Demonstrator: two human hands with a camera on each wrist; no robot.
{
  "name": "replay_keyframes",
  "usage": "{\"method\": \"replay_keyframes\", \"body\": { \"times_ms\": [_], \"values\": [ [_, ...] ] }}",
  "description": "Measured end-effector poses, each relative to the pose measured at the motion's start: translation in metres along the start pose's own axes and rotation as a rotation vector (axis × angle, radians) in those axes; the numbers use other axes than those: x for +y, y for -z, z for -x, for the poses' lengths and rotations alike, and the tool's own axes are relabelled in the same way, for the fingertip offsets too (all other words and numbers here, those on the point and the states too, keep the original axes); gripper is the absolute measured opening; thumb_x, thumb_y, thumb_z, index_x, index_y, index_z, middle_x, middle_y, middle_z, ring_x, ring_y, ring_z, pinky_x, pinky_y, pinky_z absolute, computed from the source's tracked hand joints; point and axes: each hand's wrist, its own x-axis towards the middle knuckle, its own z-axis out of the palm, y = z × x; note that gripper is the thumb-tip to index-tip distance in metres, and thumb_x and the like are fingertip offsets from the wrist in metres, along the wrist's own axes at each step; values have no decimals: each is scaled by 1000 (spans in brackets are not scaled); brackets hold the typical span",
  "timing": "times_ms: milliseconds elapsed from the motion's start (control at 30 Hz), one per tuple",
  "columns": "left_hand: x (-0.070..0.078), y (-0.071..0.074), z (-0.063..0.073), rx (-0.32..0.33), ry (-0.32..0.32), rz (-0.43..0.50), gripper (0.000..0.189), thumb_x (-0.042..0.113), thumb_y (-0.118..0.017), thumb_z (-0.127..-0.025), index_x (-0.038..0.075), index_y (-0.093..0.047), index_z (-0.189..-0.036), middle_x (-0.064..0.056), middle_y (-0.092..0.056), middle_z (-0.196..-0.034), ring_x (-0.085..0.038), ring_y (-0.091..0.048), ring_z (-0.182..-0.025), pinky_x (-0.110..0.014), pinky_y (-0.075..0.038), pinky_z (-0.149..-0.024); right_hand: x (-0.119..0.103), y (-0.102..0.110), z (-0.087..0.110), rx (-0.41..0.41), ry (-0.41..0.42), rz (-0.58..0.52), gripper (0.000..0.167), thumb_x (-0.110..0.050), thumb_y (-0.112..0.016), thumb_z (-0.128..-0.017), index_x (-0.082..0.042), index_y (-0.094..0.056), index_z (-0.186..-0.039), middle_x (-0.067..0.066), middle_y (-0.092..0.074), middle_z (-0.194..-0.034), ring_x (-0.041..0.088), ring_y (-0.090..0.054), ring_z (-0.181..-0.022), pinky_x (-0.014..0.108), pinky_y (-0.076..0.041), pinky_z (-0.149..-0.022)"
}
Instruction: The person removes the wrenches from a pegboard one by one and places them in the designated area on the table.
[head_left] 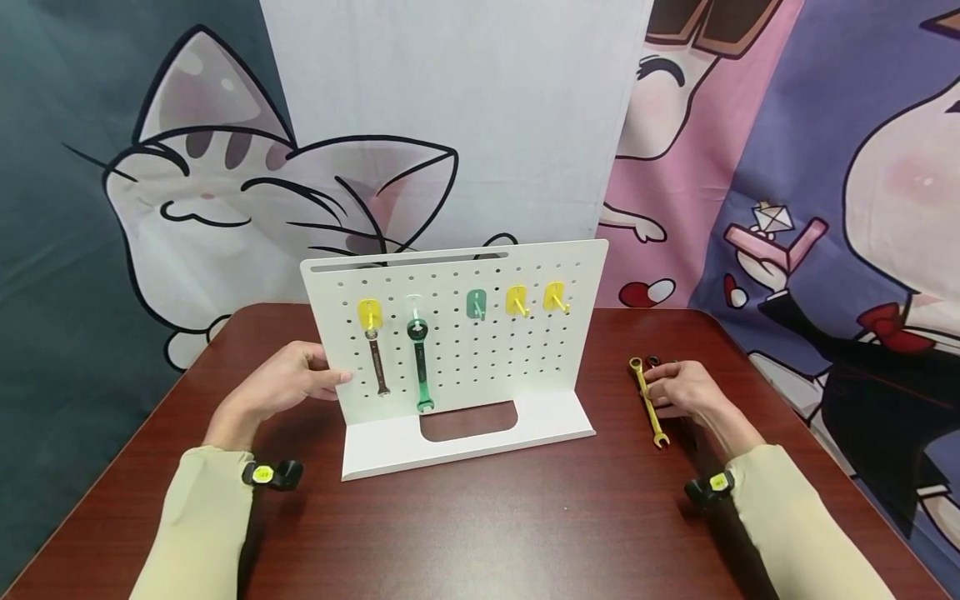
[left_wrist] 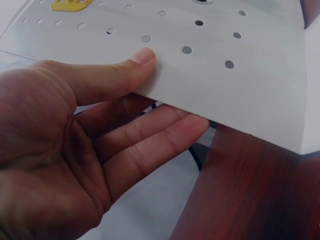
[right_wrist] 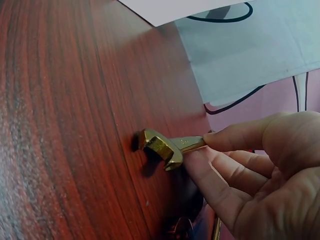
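The left hand (head_left: 288,379) is gripping the left edge of a white pegboard (head_left: 450,358), its thumb (left_wrist: 115,80) lying on the front face and its other fingers (left_wrist: 155,150) reaching behind the edge. The board is standing upright on the dark red-brown counter (head_left: 465,533), around the middle of its width, with the left end of its foot sitting closer to the counter's near edge than the right end.

Toward the counter's right edge, the right hand (head_left: 690,387) is pinching the shaft of a gold wrench (head_left: 648,407) between thumb and fingers. The open end is pointing toward the near edge and the ring end toward the far edge; whether the wrench is resting wholly on the counter, I cannot tell. A darker ring-ended tool (head_left: 653,362) is lying just beside it, mostly hidden by the hand.

On the board, a small silver wrench (head_left: 379,367) is hanging from the leftmost yellow hook (head_left: 370,315), and a green wrench (head_left: 422,367) is hanging from the clear hook (head_left: 413,303) next to it. Farther right, a green hook (head_left: 476,304), a middle yellow hook (head_left: 516,301) and a rightmost yellow hook (head_left: 554,297) are sticking out. Beyond the counter's far edge, a cartoon-printed cloth (head_left: 465,92) is hanging.
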Motion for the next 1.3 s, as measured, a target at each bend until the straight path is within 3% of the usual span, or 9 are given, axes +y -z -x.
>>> {"method": "replay_keyframes", "body": {
  "times_ms": [900,1133,1300],
  "values": [
    [0,0,1,0,5,4,36,7,-72,-99,-10,-68,-130,-27,-74,-124,-31,-79,-101,-45,-66,-89,-2,-6,1,89,31,72,37,5,-69,-93,18,-60,-127,16,-70,-91,16,-69,-71,37,-67,-68],
    [1,-1,1,6,4,9,36,8,-73,-99,-10,-68,-130,-26,-74,-125,-30,-79,-100,-46,-66,-88,-2,-3,3,138,66,55,36,6,-68,-94,19,-60,-126,19,-72,-91,16,-72,-68,35,-67,-64],
    [0,-1,1,9,4,3,35,7,-73,-99,-10,-68,-129,-26,-74,-124,-31,-79,-100,-47,-66,-88,-1,1,6,100,131,-31,41,1,-65,-100,21,-56,-134,16,-76,-97,16,-75,-76,34,-67,-72]
  ]
}}
